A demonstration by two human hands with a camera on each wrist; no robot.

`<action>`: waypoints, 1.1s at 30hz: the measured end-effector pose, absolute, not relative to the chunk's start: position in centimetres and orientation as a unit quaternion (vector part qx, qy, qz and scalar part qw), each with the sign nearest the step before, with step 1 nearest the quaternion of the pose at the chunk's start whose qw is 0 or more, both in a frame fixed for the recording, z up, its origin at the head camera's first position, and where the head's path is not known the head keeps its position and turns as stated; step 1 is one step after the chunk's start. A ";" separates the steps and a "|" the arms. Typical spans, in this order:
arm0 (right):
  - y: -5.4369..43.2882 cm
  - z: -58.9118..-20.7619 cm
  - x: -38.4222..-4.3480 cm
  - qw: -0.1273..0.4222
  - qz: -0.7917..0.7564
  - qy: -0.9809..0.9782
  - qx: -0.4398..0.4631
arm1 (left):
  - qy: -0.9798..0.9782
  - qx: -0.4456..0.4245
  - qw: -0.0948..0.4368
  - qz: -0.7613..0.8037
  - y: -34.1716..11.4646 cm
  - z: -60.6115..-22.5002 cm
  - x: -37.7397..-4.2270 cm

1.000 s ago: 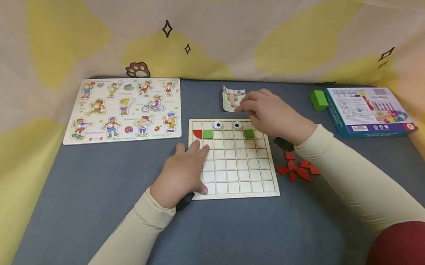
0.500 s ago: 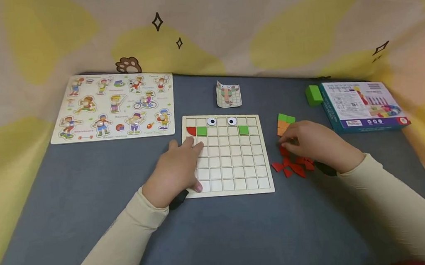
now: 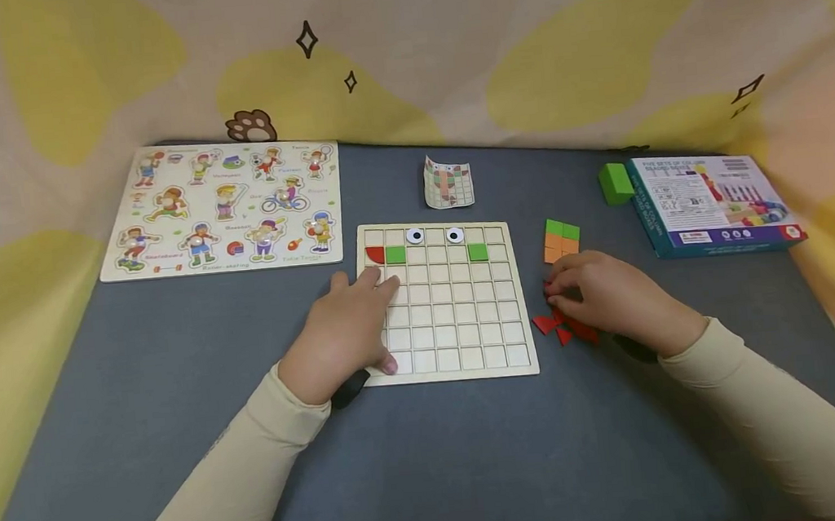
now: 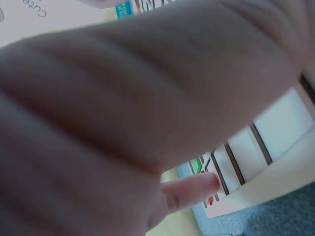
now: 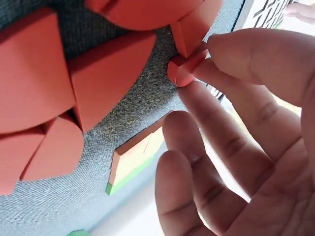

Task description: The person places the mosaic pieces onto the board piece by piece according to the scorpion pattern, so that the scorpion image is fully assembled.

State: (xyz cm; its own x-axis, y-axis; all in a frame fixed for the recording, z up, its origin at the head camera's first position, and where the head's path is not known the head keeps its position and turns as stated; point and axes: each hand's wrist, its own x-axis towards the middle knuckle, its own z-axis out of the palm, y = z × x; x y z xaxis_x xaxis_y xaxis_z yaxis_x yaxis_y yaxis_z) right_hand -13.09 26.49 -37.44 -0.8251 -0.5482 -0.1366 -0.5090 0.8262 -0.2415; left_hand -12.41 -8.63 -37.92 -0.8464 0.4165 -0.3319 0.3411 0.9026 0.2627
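My left hand (image 3: 342, 332), fingers spread, rests on the left edge of the wooden grid board (image 3: 466, 314). Along the board's upper cells sit two eye tiles (image 3: 414, 236), a red rounded piece (image 3: 375, 255), and a green square tile (image 3: 395, 255) with another green tile (image 3: 477, 252) to the right. Right of the board, my right hand (image 3: 615, 294) pinches a small red piece (image 5: 183, 73) between thumb and fingers. Loose red pieces (image 3: 544, 325) lie beneath and beside this hand, which partly hides them. Just beyond it is a block of orange and green tiles (image 3: 561, 241).
A small curled pattern card (image 3: 448, 184) lies behind the board. At back left is a sports-figure puzzle board (image 3: 222, 206). A green block (image 3: 615, 183) stands beside a toy box (image 3: 718, 204) at back right. A patterned cloth (image 3: 401, 49) rises behind the table.
My right hand has come from above the board's upper right down to the red pieces and taken hold of one. The left hand stays on the board. The head view has shifted slightly.
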 end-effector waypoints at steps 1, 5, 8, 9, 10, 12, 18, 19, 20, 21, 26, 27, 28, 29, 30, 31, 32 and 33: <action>26.5 -37.5 -13.1 0.097 -0.096 0.949 -0.284 | 0.956 0.198 0.195 0.096 -8.6 -37.9 -12.4; 26.4 -37.7 -13.1 0.079 -0.081 0.945 -0.308 | 0.955 0.196 0.201 0.093 -8.5 -37.8 -12.4; 26.4 -37.8 -13.1 0.066 -0.069 0.942 -0.321 | 0.955 0.197 0.202 0.092 -8.6 -37.9 -12.5; 26.4 -37.9 -13.1 0.061 -0.066 0.941 -0.325 | 0.955 0.197 0.201 0.093 -8.6 -37.9 -12.5; 26.4 -37.9 -13.1 0.057 -0.063 0.941 -0.327 | 0.955 0.198 0.201 0.093 -8.6 -37.9 -12.6; 26.5 -38.1 -13.1 0.049 -0.059 0.941 -0.329 | 0.955 0.198 0.201 0.094 -8.6 -37.9 -12.6; 26.6 -38.2 -13.5 0.054 -0.059 0.942 -0.326 | 0.955 0.199 0.201 0.093 -8.6 -37.9 -12.6; 26.7 -38.2 -13.5 0.057 -0.061 0.942 -0.326 | 0.955 0.199 0.202 0.092 -8.5 -37.9 -12.6; 26.7 -38.2 -13.6 0.060 -0.062 0.942 -0.326 | 0.954 0.199 0.202 0.092 -8.5 -37.9 -12.6; 26.8 -38.2 -13.7 0.063 -0.062 0.941 -0.325 | 0.954 0.199 0.202 0.091 -8.5 -37.9 -12.6; 26.8 -38.1 -14.0 0.078 -0.068 0.947 -0.302 | 0.954 0.201 0.202 0.087 -8.5 -38.1 -12.6; 26.7 -38.1 -14.0 0.081 -0.072 0.950 -0.293 | 0.954 0.201 0.202 0.087 -8.5 -38.1 -12.6; 26.6 -38.0 -14.1 0.082 -0.077 0.953 -0.282 | 0.954 0.201 0.202 0.087 -8.5 -38.1 -12.6; 26.5 -38.0 -14.2 0.082 -0.082 0.955 -0.273 | 0.955 0.201 0.202 0.088 -8.5 -38.1 -12.6; 26.4 -38.0 -14.3 0.081 -0.089 0.957 -0.263 | 0.955 0.200 0.202 0.088 -8.6 -38.1 -12.6; 26.1 -38.0 -14.4 0.080 -0.095 0.959 -0.254 | 0.955 0.200 0.201 0.088 -8.6 -38.1 -12.6; 25.9 -38.0 -14.6 0.079 -0.103 0.961 -0.245 | 0.955 0.200 0.201 0.089 -8.6 -38.0 -12.6; 25.5 -37.9 -14.8 0.077 -0.111 0.962 -0.237 | 0.955 0.200 0.201 0.089 -8.6 -38.0 -12.6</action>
